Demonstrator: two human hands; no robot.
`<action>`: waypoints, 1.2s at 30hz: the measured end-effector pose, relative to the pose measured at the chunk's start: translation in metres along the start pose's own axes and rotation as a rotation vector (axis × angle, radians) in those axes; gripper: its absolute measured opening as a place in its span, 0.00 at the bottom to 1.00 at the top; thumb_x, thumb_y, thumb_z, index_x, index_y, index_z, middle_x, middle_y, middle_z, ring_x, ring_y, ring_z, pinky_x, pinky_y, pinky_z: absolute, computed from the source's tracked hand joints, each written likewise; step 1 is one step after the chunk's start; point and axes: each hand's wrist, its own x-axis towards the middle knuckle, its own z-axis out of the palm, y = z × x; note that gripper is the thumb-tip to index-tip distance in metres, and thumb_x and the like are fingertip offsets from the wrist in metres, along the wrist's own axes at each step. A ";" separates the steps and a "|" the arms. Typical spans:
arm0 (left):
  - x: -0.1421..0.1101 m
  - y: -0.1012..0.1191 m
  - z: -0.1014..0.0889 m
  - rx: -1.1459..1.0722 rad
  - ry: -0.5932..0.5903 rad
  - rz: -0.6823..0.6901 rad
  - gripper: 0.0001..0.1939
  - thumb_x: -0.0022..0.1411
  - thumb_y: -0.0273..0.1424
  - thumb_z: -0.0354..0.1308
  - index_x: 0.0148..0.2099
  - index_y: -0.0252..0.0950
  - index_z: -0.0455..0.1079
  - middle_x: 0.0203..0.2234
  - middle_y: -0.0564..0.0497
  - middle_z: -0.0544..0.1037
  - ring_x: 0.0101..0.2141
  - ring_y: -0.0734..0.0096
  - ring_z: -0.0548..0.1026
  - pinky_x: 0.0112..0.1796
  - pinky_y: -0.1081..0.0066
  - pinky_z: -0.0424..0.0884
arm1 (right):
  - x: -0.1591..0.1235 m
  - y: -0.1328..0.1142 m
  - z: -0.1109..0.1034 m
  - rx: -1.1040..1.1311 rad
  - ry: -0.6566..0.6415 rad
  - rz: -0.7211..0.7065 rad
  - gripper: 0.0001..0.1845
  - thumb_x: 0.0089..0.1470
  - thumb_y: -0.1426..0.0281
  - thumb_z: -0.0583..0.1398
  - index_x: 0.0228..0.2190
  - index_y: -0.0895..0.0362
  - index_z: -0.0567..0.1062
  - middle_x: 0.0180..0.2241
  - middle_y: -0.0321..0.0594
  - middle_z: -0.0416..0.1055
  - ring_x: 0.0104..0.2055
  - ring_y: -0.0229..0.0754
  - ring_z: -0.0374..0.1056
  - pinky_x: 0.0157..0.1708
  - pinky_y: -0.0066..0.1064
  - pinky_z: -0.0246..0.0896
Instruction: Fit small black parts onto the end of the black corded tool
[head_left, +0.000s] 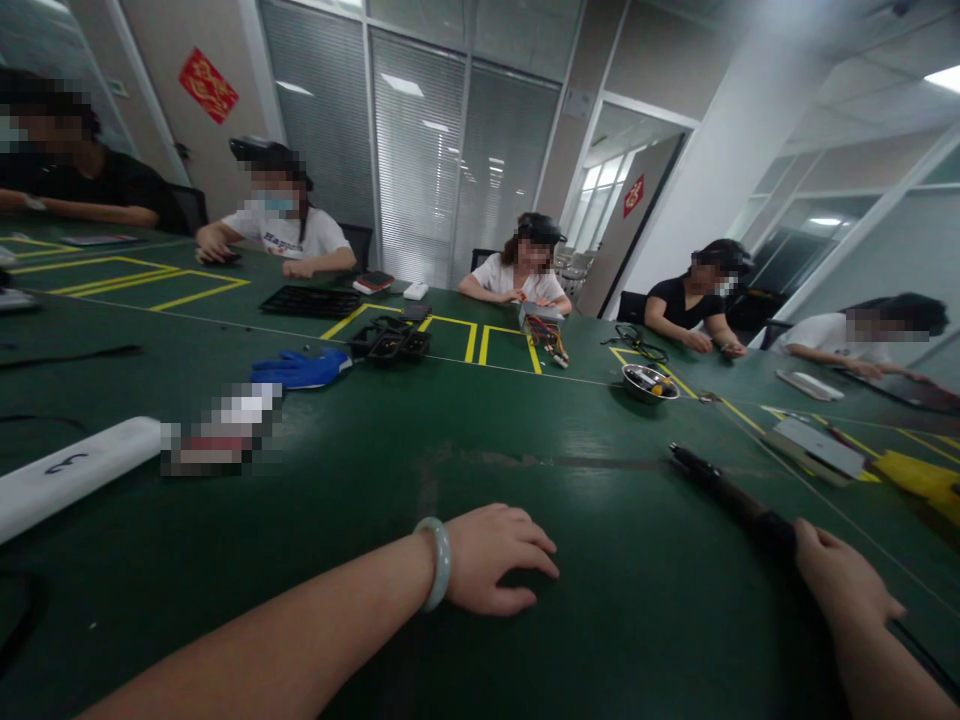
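Note:
My left hand (501, 558) lies palm down on the green table, fingers spread and nothing in them. A pale green bangle (433, 563) circles the left wrist. At the right, my right hand (844, 578) is closed around the near end of a long black rod-shaped tool (731, 497). Its narrower dark tip points away from me and to the left, over the table. The tool's exact kind is unclear. A thin dark strand shows beside the right wrist; I cannot tell whether it joins the tool.
On the green table (360, 610) are a blue glove (301, 369), a long white object (79, 470), a metal bowl (649, 384) of small parts, black parts (390, 340), a grey box with coloured wires (541, 318), and a yellow item (919, 480). Several people sit along the far side.

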 end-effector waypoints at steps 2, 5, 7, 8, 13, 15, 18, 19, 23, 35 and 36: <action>0.000 -0.001 0.001 0.002 0.007 0.004 0.23 0.59 0.38 0.57 0.57 0.46 0.65 0.55 0.51 0.70 0.53 0.60 0.68 0.52 0.58 0.64 | -0.008 -0.021 -0.006 0.015 0.035 0.207 0.46 0.47 0.40 0.39 0.56 0.51 0.68 0.52 0.66 0.63 0.53 0.76 0.59 0.42 0.67 0.49; 0.000 -0.001 0.001 0.004 0.002 0.011 0.23 0.59 0.38 0.56 0.57 0.45 0.66 0.54 0.49 0.70 0.53 0.59 0.68 0.52 0.57 0.64 | -0.022 -0.071 -0.012 0.066 -0.007 0.120 0.42 0.51 0.42 0.38 0.54 0.49 0.69 0.56 0.57 0.61 0.57 0.71 0.56 0.46 0.65 0.49; 0.000 0.000 0.000 0.011 -0.006 0.016 0.23 0.60 0.38 0.56 0.58 0.45 0.65 0.55 0.49 0.70 0.54 0.59 0.67 0.53 0.56 0.63 | -0.036 -0.118 -0.014 0.086 -0.020 -0.009 0.39 0.54 0.44 0.37 0.51 0.49 0.71 0.57 0.53 0.61 0.57 0.67 0.55 0.47 0.62 0.50; 0.000 0.001 -0.001 0.019 -0.007 0.014 0.24 0.60 0.38 0.56 0.59 0.46 0.64 0.55 0.50 0.69 0.55 0.59 0.66 0.54 0.55 0.62 | -0.045 -0.145 -0.014 0.105 -0.026 -0.090 0.37 0.55 0.45 0.38 0.50 0.49 0.72 0.57 0.52 0.61 0.57 0.66 0.56 0.47 0.60 0.51; 0.000 0.005 -0.003 0.123 0.095 -0.043 0.36 0.59 0.42 0.56 0.67 0.47 0.48 0.64 0.53 0.57 0.63 0.58 0.52 0.59 0.52 0.56 | -0.106 -0.277 -0.004 0.238 -0.075 -0.474 0.30 0.61 0.53 0.40 0.46 0.54 0.74 0.51 0.47 0.67 0.53 0.55 0.60 0.51 0.52 0.50; 0.000 0.003 -0.002 0.187 0.195 -0.121 0.40 0.60 0.44 0.56 0.69 0.45 0.42 0.67 0.51 0.49 0.65 0.58 0.47 0.62 0.53 0.50 | -0.135 -0.318 0.004 0.264 -0.120 -0.591 0.27 0.62 0.54 0.43 0.47 0.53 0.74 0.50 0.43 0.68 0.53 0.51 0.60 0.52 0.48 0.49; -0.001 -0.005 0.003 0.268 0.324 -0.289 0.42 0.61 0.48 0.53 0.69 0.41 0.39 0.68 0.46 0.43 0.66 0.56 0.42 0.63 0.52 0.44 | -0.176 -0.365 0.017 0.295 -0.186 -0.738 0.23 0.63 0.56 0.45 0.48 0.49 0.73 0.49 0.39 0.68 0.52 0.46 0.60 0.51 0.43 0.50; -0.002 -0.008 0.005 0.279 0.351 -0.343 0.41 0.62 0.50 0.51 0.69 0.40 0.39 0.68 0.45 0.43 0.66 0.56 0.42 0.63 0.52 0.44 | -0.188 -0.376 0.021 0.307 -0.210 -0.782 0.21 0.64 0.58 0.46 0.48 0.49 0.72 0.50 0.39 0.67 0.51 0.46 0.60 0.50 0.42 0.50; -0.007 -0.015 0.008 0.284 0.403 -0.501 0.37 0.65 0.54 0.39 0.69 0.38 0.42 0.66 0.43 0.48 0.65 0.55 0.48 0.62 0.51 0.45 | -0.222 -0.403 0.031 0.317 -0.316 -0.804 0.20 0.63 0.63 0.46 0.50 0.51 0.70 0.52 0.42 0.65 0.54 0.47 0.59 0.52 0.44 0.48; -0.006 -0.020 0.001 0.264 0.418 -0.552 0.40 0.62 0.57 0.41 0.68 0.39 0.44 0.61 0.43 0.61 0.58 0.57 0.62 0.56 0.55 0.54 | -0.210 -0.374 0.010 1.031 -0.504 -0.665 0.28 0.55 0.59 0.57 0.55 0.54 0.65 0.55 0.44 0.64 0.56 0.45 0.61 0.56 0.39 0.55; -0.006 -0.021 0.001 0.278 0.417 -0.558 0.38 0.63 0.55 0.42 0.68 0.39 0.46 0.60 0.44 0.63 0.57 0.58 0.63 0.56 0.56 0.55 | -0.206 -0.367 0.007 1.006 -0.429 -0.603 0.29 0.54 0.58 0.57 0.55 0.53 0.65 0.55 0.45 0.64 0.56 0.46 0.61 0.56 0.40 0.56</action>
